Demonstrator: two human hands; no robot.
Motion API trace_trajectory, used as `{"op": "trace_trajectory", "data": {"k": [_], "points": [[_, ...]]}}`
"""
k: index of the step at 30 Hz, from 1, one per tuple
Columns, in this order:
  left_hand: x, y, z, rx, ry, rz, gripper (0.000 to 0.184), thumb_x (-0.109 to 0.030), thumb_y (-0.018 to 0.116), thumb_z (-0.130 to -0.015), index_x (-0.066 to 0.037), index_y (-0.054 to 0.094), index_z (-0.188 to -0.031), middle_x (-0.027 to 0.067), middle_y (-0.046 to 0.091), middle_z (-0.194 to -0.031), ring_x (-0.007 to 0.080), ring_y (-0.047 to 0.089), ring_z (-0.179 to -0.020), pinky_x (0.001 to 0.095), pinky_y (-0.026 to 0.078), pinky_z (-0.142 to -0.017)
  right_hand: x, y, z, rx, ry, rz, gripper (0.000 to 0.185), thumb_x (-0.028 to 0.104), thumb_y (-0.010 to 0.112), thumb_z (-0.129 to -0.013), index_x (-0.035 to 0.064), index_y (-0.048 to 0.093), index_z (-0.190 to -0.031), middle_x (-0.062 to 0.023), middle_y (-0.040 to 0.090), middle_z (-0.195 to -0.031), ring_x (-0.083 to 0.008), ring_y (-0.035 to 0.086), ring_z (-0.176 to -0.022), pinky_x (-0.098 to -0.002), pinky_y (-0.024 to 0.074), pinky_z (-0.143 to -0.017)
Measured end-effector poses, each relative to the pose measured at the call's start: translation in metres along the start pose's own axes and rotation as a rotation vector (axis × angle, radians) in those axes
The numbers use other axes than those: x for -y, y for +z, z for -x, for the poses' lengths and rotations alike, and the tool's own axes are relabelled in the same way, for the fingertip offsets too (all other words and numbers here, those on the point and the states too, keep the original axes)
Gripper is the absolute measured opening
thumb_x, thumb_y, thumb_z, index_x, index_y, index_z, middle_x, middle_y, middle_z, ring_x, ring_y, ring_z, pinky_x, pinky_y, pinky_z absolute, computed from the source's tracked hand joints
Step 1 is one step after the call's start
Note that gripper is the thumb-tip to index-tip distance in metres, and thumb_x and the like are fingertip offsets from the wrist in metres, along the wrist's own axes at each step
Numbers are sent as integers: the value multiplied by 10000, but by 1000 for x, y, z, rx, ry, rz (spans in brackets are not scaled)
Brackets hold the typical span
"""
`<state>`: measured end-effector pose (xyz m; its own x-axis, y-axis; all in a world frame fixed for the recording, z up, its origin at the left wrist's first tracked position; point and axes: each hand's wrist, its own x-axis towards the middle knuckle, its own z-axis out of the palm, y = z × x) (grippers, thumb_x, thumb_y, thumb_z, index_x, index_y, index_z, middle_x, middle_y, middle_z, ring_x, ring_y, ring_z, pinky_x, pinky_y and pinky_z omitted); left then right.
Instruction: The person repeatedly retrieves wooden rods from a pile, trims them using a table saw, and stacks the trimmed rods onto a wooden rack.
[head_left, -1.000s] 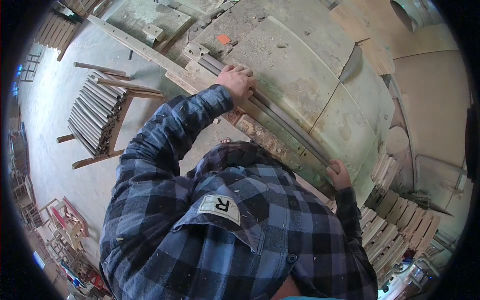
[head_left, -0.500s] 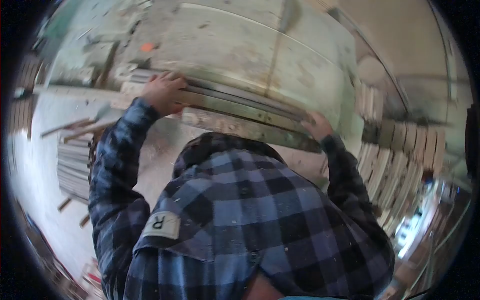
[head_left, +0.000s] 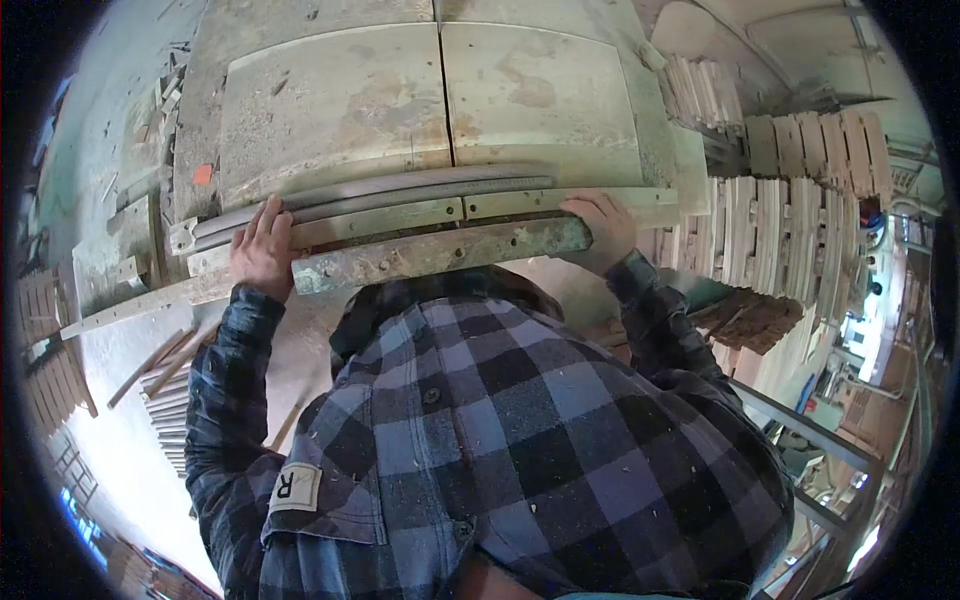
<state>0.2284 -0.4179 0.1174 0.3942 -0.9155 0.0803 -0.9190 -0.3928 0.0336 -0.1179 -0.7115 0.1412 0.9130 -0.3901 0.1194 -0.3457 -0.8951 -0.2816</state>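
Note:
Long thin wooden strips [head_left: 400, 190] lie side by side on the machine table, along its front rail [head_left: 385, 219]. My left hand [head_left: 265, 248] rests over the rail near the strips' left end, its fingers stretched forward and the fingertips touching the nearest strip. My right hand [head_left: 605, 232] lies on the rail's right part, fingers extended over its top, past the strips' right end and apart from them. Its palm is beside the end of a worn, stained beam [head_left: 440, 255], which runs in front of the rail. The right thumb is hidden.
A split metal-edged table top [head_left: 340, 100] spreads ahead, dusted with debris. An orange piece [head_left: 203, 174] lies on its left. Stacked wooden slats [head_left: 765, 235] stand at the right. More strips [head_left: 170, 425] are piled low at the left. A metal frame [head_left: 800, 425] is at my right side.
My view has turned and steadied. My right hand has left the strips' right end and now lies on the rail. My left hand has shifted toward the near side of the strips.

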Motion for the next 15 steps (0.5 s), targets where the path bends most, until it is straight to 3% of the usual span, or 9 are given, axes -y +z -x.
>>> {"op": "trace_trajectory", "data": {"k": [7,10,15], "points": [[-8,8,5,92,-89,-81,271,-67,468,-769,-113,471,-1037,91,415,-1322,240,423,-1200,414,408,-865,-4,7,5,14,56,32,617,463,734,-556,171,541,-1064,-31,533,-1089,-268,530,-972,-378,441,-803],[-8,13,5,135,-151,8,281,-40,484,-743,-119,456,-1011,88,393,-1330,243,404,-1212,418,409,-875,-3,4,5,2,39,-12,610,341,792,-517,112,552,-1029,-68,545,-1048,-284,528,-971,-370,443,-800],[-13,10,10,110,-120,-2,326,-20,518,-705,-116,454,-1010,93,406,-1306,249,421,-1192,430,405,-880,1,3,8,24,109,-55,605,363,779,-538,102,546,-1032,-78,551,-1014,-286,534,-955,-366,440,-802]]}}
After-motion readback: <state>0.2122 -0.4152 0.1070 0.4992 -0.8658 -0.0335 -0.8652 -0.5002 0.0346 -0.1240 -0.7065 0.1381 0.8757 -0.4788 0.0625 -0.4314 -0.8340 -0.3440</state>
